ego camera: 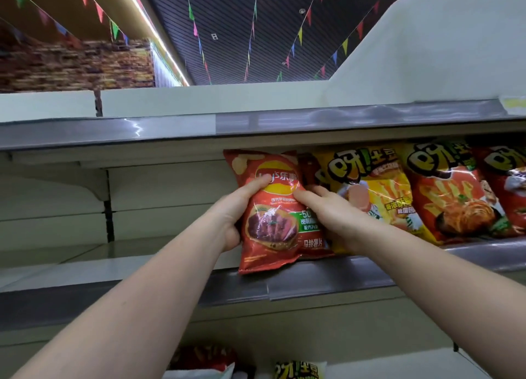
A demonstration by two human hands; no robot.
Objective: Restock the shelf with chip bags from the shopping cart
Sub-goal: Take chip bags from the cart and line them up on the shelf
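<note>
A red Lay's chip bag [271, 225] stands upright at the front edge of the middle shelf [142, 267], its bottom hanging slightly over the grey price rail. My left hand [237, 210] grips its left side, thumb across the front. My right hand [330, 216] holds its right side, thumb on the front near the logo, fingers behind. Right of it stand a yellow chip bag [378, 190] and red-orange chip bags [452, 202] in a row. The shopping cart is out of view.
Left of the red bag the middle shelf is bare white board. An upper shelf [256, 122] with a grey rail runs overhead. More chip bags [299, 370] show at the bottom on a lower shelf. Coloured pennants hang from the ceiling.
</note>
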